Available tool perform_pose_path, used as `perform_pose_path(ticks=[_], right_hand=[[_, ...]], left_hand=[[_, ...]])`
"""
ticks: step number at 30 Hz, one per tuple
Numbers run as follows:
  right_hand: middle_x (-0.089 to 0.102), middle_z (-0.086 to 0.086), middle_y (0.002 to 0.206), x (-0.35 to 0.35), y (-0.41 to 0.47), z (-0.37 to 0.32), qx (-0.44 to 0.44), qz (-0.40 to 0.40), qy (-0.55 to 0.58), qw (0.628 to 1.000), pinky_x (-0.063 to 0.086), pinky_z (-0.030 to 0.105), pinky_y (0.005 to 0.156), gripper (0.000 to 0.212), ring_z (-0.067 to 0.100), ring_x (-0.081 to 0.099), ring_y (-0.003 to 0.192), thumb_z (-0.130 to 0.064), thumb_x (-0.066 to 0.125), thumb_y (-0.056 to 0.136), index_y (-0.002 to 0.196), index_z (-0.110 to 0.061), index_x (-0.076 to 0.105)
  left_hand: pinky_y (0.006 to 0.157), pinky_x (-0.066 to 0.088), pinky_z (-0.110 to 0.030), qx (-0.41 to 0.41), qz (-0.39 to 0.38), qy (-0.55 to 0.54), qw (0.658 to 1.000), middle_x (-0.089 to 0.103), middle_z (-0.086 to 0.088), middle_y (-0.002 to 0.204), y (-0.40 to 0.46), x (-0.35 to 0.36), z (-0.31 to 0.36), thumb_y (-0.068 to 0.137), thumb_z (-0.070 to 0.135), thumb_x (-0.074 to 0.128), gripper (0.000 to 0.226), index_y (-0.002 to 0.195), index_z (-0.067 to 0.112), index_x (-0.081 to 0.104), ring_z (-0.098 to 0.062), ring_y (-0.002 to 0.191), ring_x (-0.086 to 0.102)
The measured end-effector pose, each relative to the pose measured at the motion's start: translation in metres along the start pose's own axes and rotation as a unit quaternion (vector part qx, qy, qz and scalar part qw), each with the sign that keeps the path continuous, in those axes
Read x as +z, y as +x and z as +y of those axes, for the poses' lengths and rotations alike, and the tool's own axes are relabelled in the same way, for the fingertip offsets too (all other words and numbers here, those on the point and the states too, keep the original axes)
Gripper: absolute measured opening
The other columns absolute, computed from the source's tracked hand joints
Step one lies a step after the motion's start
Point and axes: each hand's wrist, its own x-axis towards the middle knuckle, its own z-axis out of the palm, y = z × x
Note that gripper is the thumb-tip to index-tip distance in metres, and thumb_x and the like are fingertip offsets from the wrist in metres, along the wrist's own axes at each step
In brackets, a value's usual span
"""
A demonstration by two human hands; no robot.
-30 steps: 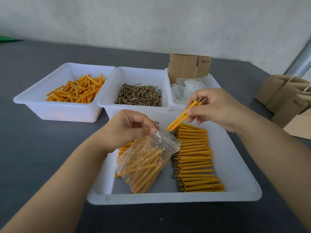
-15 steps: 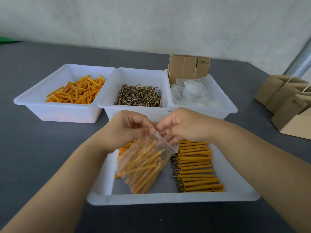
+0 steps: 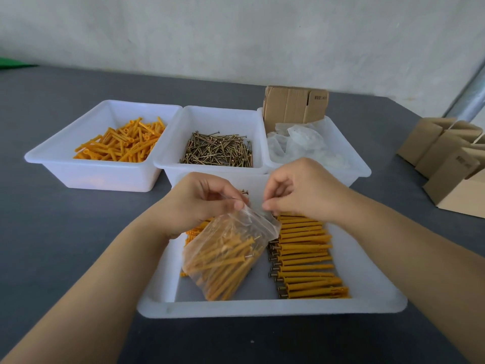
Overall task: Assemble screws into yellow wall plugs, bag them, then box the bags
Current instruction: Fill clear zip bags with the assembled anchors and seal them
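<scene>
Left hand [image 3: 207, 203]: pinches bag [image 3: 228, 254] mouth.
Right hand [image 3: 296, 194]: pinches mouth opposite.
Bag: hangs below both grips, long axis down-left.

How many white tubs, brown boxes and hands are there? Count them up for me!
White tubs: 4, holding loose plugs, screws, empty bags, and the front tray
Cardboard boxes: 4, one flat, three at right
Hands: 2, left hand, right hand
Total: 10

Clear bag [image 3: 225, 256] of plugged screws, tilted, held above white tray [image 3: 262, 307]
</scene>
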Motion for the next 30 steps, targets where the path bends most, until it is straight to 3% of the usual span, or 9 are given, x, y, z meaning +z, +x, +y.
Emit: perform_pose_path(ticks=[4, 8, 11, 15, 19, 23, 30], right_hand=[[0.076, -0.008, 0.078, -0.007, -0.019, 0.015, 0.064, -0.198, -0.134, 0.969, 0.054, 0.015, 0.067, 0.011, -0.002, 0.069, 0.071, -0.021, 0.081, 0.082, 0.089, -0.029, 0.077], [0.072, -0.012, 0.083, 0.002, -0.032, 0.026, 0.055, -0.167, -0.184, 0.967, 0.048, 0.005, 0.066, 0.012, -0.005, 0.066, 0.076, -0.024, 0.081, 0.082, 0.093, -0.026, 0.077], [0.071, -0.014, 0.082, 0.009, -0.036, 0.028, 0.052, -0.207, -0.228, 0.95, 0.054, 0.013, 0.071, 0.009, -0.001, 0.065, 0.075, -0.026, 0.078, 0.084, 0.093, -0.025, 0.077], [0.057, -0.02, 0.071, 0.024, -0.043, 0.029, 0.009, -0.234, -0.304, 0.923, 0.048, 0.014, 0.069, 0.01, -0.005, 0.052, 0.064, -0.03, 0.073, 0.087, 0.096, -0.026, 0.076], [0.068, -0.008, 0.084, 0.027, -0.043, 0.028, 0.006, -0.27, -0.346, 0.899, 0.058, 0.03, 0.075, 0.01, 0.01, 0.062, 0.076, -0.024, 0.07, 0.086, 0.095, -0.023, 0.074], [0.069, 0.002, 0.081, 0.03, -0.04, 0.026, -0.008, -0.284, -0.38, 0.88, 0.056, 0.03, 0.066, 0.007, 0.018, 0.064, 0.075, -0.022, 0.07, 0.08, 0.084, -0.016, 0.071], [0.051, -0.005, 0.066, 0.034, -0.044, 0.024, 0.005, -0.264, -0.388, 0.883, 0.037, 0.021, 0.05, 0.022, 0.011, 0.047, 0.058, -0.025, 0.074, 0.077, 0.069, -0.021, 0.054]], left_hand=[[0.092, 0.056, -0.04, 0.0, -0.005, 0.012, 1.0, 0.075, -0.014, 0.103, 0.001, -0.001, -0.001, 0.077, 0.016, 0.075, 0.013, 0.086, 0.007, 0.076, -0.03, 0.104, 0.07], [0.096, 0.054, -0.044, 0.0, -0.009, 0.015, 1.0, 0.075, -0.015, 0.103, 0.001, -0.001, -0.001, 0.078, 0.016, 0.074, 0.015, 0.086, 0.003, 0.075, -0.03, 0.106, 0.069], [0.094, 0.055, -0.044, -0.001, -0.006, 0.013, 1.0, 0.075, -0.016, 0.103, 0.0, 0.0, -0.001, 0.078, 0.017, 0.075, 0.014, 0.085, 0.005, 0.076, -0.034, 0.106, 0.069], [0.094, 0.055, -0.046, 0.0, -0.004, 0.005, 1.0, 0.075, -0.017, 0.103, 0.0, 0.0, 0.0, 0.078, 0.017, 0.076, 0.008, 0.083, 0.011, 0.078, -0.036, 0.106, 0.068], [0.098, 0.052, -0.054, -0.002, -0.003, 0.007, 1.0, 0.074, -0.017, 0.104, 0.0, 0.0, 0.0, 0.079, 0.021, 0.078, 0.012, 0.084, 0.01, 0.078, -0.037, 0.107, 0.068], [0.098, 0.049, -0.06, -0.004, 0.001, 0.008, 1.0, 0.074, -0.017, 0.103, -0.001, -0.001, 0.001, 0.078, 0.018, 0.077, 0.012, 0.085, 0.009, 0.077, -0.038, 0.106, 0.068], [0.097, 0.051, -0.057, -0.003, -0.003, 0.015, 1.0, 0.074, -0.018, 0.104, 0.0, 0.0, 0.001, 0.079, 0.015, 0.074, 0.02, 0.091, -0.002, 0.074, -0.038, 0.105, 0.068]])
